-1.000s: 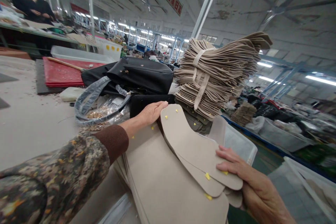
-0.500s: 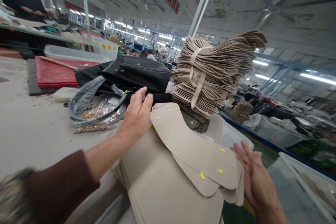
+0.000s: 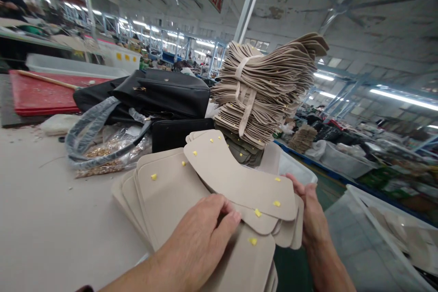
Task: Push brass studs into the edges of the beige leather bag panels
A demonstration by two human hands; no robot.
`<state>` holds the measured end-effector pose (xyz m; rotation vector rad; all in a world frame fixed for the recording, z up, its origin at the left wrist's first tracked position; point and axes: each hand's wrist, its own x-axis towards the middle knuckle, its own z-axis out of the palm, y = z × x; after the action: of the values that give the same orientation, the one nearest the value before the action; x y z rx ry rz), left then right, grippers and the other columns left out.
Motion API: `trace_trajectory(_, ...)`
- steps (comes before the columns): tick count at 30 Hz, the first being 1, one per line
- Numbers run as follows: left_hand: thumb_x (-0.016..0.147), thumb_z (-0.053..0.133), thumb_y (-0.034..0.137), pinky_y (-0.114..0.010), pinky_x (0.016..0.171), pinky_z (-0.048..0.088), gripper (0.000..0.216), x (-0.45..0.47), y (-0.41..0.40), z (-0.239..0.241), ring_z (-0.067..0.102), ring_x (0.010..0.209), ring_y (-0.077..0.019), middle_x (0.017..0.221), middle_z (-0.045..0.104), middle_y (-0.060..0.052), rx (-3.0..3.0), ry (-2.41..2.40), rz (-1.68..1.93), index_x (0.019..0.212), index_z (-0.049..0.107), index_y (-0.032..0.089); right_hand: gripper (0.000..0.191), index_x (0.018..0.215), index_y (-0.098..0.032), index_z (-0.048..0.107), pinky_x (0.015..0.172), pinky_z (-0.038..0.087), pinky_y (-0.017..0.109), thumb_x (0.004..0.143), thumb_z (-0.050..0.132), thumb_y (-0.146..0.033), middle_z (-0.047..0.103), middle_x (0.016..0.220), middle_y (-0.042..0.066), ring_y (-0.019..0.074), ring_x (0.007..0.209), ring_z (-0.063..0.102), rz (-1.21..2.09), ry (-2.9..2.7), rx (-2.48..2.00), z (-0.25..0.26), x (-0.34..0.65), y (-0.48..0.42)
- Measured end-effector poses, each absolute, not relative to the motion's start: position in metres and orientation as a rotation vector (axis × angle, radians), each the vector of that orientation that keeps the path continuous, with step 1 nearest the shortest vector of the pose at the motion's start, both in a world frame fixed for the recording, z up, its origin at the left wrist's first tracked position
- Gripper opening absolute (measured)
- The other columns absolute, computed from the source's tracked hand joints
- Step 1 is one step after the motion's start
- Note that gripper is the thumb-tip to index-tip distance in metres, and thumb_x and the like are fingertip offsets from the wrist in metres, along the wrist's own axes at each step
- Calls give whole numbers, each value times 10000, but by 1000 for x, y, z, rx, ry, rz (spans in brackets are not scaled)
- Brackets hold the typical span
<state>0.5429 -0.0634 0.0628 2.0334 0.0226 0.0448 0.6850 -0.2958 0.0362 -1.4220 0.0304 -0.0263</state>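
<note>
Curved beige bag panels [image 3: 239, 178] with yellow marks lie in an overlapping stack on larger beige panels [image 3: 164, 187], which also carry yellow marks. My left hand [image 3: 201, 237] rests over the large panels, its fingers bent at the lower edge of the curved ones. The thumb and forefinger are close together there, and the other fingertips are hidden. At the right ends of the curved panels, my right hand [image 3: 313, 214] touches their edge, thumb raised and apart. Its other fingers are partly behind the panels.
Behind the panels stands a tall tied bundle of beige strips [image 3: 267, 86]. Black bags [image 3: 167, 96] with wrapped handles [image 3: 82, 137] and a plastic bag of gold-coloured hardware [image 3: 106, 155] lie to the left. A translucent bin [image 3: 362, 232] stands at right.
My left hand has come down from the panels' far left corner to the lower edge of the curved panels. My right hand has moved in against their right ends. The view has shifted slightly.
</note>
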Motion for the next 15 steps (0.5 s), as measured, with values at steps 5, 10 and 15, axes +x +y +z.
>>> trace_trajectory(5,917,450,392,-323,793,405,200,542,-72,64,556,899,-199,917,627,-2,2086,-61,80,889,572,237,686,1248,-184,628,845,579,392,805,527,-697,739,1082,61,301,1055,661,29,-91,-1503,35,688,-299)
trace_trajectory(10,921,429,345,-301,802,436,192,539,-67,64,575,889,-182,923,638,-7,2071,-51,81,893,577,226,655,1188,-185,654,944,531,418,792,546,-695,723,1123,79,299,1118,630,30,-64,-1506,38,697,-307)
trace_trajectory(15,894,439,366,-297,841,484,209,515,-51,58,594,904,-191,976,661,-30,2079,-116,172,949,598,242,670,1213,-206,598,1118,353,439,822,459,-731,630,1284,118,264,1226,559,-92,41,-1508,44,704,-319)
